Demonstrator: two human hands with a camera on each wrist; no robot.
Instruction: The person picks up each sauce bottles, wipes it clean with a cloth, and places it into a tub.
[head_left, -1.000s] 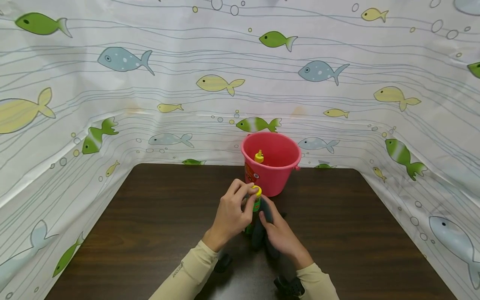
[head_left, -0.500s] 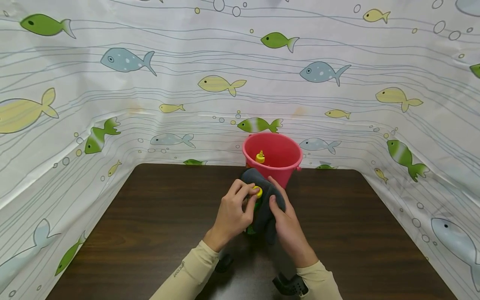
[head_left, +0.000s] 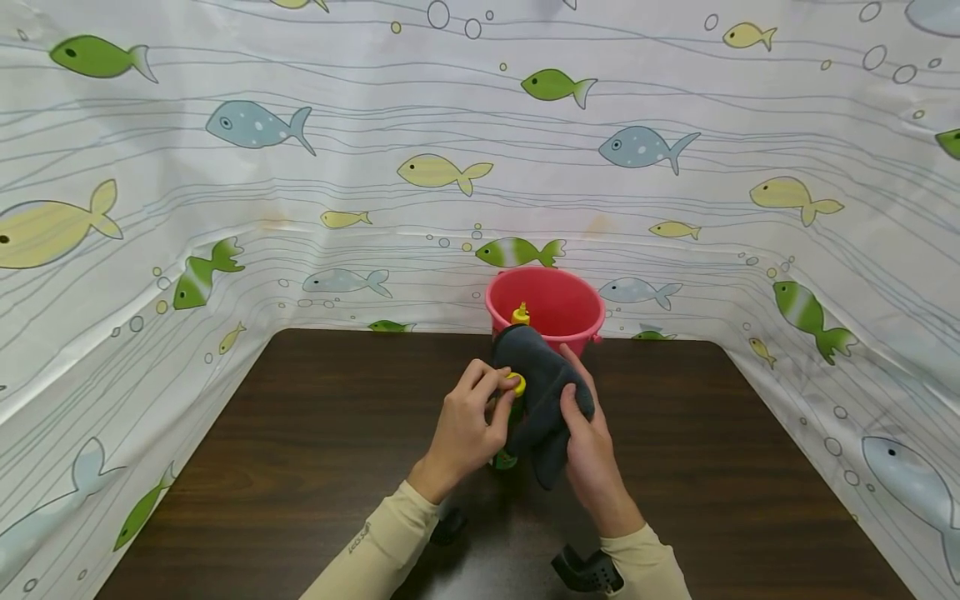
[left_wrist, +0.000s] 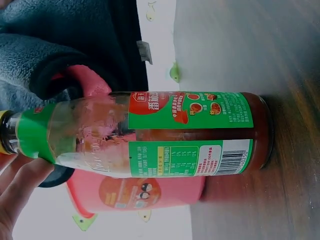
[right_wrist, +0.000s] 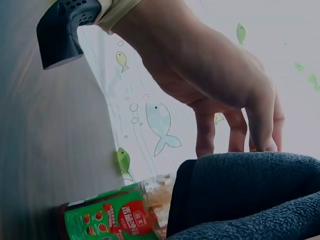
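Note:
At the yellow cap (head_left: pixel 517 384) of a glass ketchup bottle (left_wrist: pixel 190 135), my left hand (head_left: pixel 468 425) pinches with fingers and thumb. The bottle stands upright on the table, has green and red labels, and shows red sauce mostly low down, with smears above. My right hand (head_left: pixel 596 462) grips a dark grey-blue cloth (head_left: pixel 536 375), thumb on the near side. In the head view the cloth hangs beside the bottle's upper part and covers some of it. The right wrist view shows the cloth's folded edge (right_wrist: pixel 185 200) overlapping the bottle's neck end.
Behind the hands stands a pink bucket (head_left: pixel 558 302) with a yellow nozzle top (head_left: pixel 521 315) showing inside it. The dark wood table (head_left: pixel 315 450) is bounded by a white fish-patterned curtain (head_left: pixel 360 250). A black wrist camera (head_left: pixel 585 571) sits under the right wrist.
The cloth, earlier low and bunched beside the bottle, has been raised and spread behind and right of its neck by my right hand, which moved slightly right. My left hand stays on the cap.

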